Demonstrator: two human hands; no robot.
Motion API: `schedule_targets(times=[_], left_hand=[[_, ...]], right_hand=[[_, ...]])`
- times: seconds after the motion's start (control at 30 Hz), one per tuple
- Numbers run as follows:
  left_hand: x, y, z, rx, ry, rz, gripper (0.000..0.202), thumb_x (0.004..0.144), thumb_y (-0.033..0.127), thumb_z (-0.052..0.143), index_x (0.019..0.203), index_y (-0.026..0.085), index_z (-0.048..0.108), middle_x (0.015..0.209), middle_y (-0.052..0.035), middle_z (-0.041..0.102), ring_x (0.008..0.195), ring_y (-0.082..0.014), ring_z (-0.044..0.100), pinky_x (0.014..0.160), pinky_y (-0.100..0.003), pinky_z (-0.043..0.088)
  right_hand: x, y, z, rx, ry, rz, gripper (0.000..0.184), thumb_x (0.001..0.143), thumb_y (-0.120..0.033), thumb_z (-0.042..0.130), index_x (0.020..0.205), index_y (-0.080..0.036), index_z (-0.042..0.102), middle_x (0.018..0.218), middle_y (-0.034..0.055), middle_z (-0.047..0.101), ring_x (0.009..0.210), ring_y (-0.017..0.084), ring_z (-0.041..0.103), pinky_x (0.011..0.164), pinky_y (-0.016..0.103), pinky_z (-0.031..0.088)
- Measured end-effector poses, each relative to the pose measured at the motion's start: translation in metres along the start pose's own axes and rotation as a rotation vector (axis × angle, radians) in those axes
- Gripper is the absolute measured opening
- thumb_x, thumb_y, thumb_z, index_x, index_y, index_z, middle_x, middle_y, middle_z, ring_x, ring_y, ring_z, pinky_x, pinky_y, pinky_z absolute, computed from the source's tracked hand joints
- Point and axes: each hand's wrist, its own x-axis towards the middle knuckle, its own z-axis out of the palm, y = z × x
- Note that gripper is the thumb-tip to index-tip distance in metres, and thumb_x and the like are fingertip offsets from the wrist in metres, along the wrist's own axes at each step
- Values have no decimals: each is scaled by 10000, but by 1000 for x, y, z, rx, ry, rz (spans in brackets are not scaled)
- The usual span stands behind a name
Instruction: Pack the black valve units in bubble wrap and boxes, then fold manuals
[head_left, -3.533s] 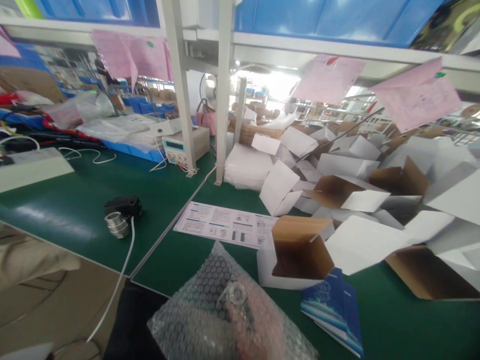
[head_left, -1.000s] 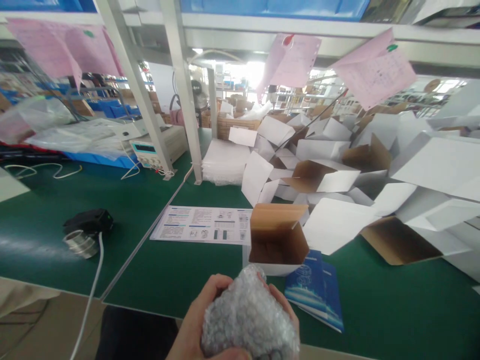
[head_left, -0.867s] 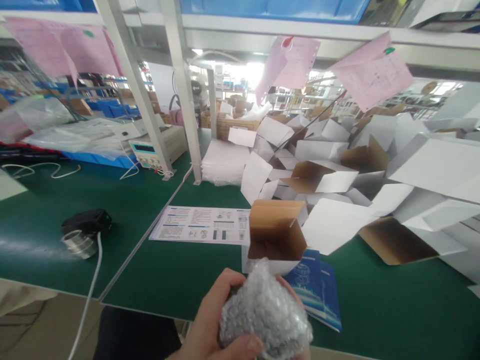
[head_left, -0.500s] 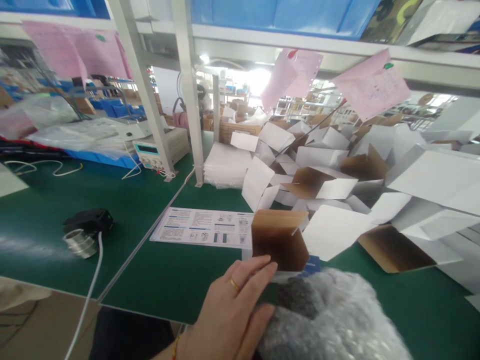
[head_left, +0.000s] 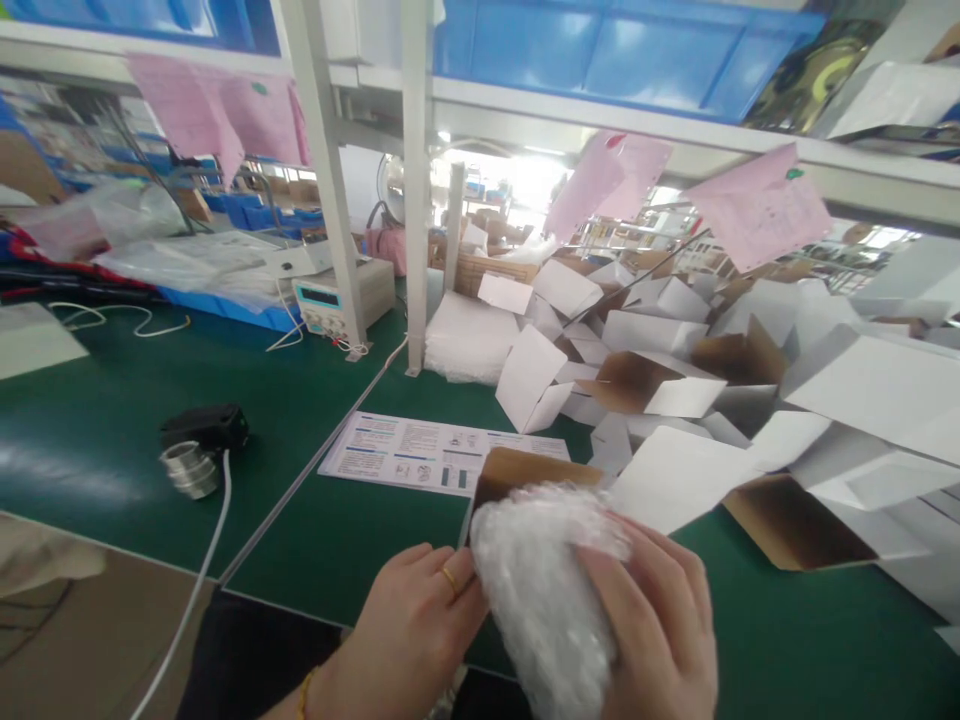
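My right hand [head_left: 664, 610] is closed around a bundle of clear bubble wrap [head_left: 544, 590], and whatever is inside the wrap cannot be made out. The bundle is at the mouth of an open cardboard box [head_left: 536, 467], brown inside, and covers most of it. At the near left edge of that box is my left hand [head_left: 424, 610], its fingers curled against the box wall and fingertips partly hidden. Behind the box lies a printed instruction sheet [head_left: 409, 447] on the green table.
Many open white boxes [head_left: 682, 470] are heaped at the right. A black device with a metal threaded fitting [head_left: 190, 470] and white cable lies at left. Further back are a power supply [head_left: 341, 300], stacked bubble-wrap sheets [head_left: 469, 340] and shelf posts [head_left: 415, 200].
My right hand has come into view with the bubble-wrapped bundle, which has moved left and up to the box's mouth. My left hand has shifted slightly left and down. The view has shifted too.
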Motion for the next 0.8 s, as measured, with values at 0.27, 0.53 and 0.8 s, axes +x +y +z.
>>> schedule_targets(times=[0.27,0.53,0.8], left_hand=[[-16,2,-9,74,22,-86,326,1037,76,357,842,215,578,690,14,645,517,-166,562,509,-331,347],[-19,2,-20,13,54,-67,255,1015,78,459,867,197,629,714,5,686,576,-149,625,530,-296,488],[16,-11,-50,-100,102,139,179,1036,134,518,1139,138,664,1092,-61,792,1125,-175,722,1098,-318,560]], right_hand=[[45,-10,6,-111,-347,-11,532,705,-145,624,1234,-197,596,1094,108,671,948,311,611,783,476,575],[81,-11,2,74,-724,103,378,621,-117,636,988,-201,674,1016,92,670,983,311,641,827,454,558],[101,-13,-4,135,-874,6,226,774,-156,656,994,-205,679,995,70,677,906,270,653,766,402,521]])
